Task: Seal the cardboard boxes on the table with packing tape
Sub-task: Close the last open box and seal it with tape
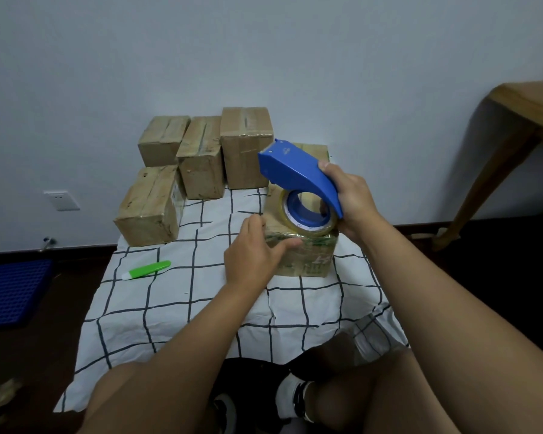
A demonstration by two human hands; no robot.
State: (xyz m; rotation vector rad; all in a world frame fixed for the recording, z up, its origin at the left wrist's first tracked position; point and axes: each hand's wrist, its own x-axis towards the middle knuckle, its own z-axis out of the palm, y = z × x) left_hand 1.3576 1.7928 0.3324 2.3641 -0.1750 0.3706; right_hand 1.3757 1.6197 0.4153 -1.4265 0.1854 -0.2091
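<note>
A cardboard box [308, 258] with green print stands near the middle right of the table. My right hand [351, 202] grips a blue tape dispenser [295, 170] holding a roll of clear tape [308, 220], held over the box's top. My left hand [254, 252] presses on the box's near left corner, thumb along the front face. Several more cardboard boxes stand behind: one at the left [151, 208], two at the back left [163, 139] [201, 158], and a taller one [246, 148] beside them.
A white cloth with a black grid [201, 296] covers the table. A green and white pen-like tool [146, 270] lies on it at the left. A wooden table [514, 126] stands at the right, a blue crate [13, 292] on the floor at the left.
</note>
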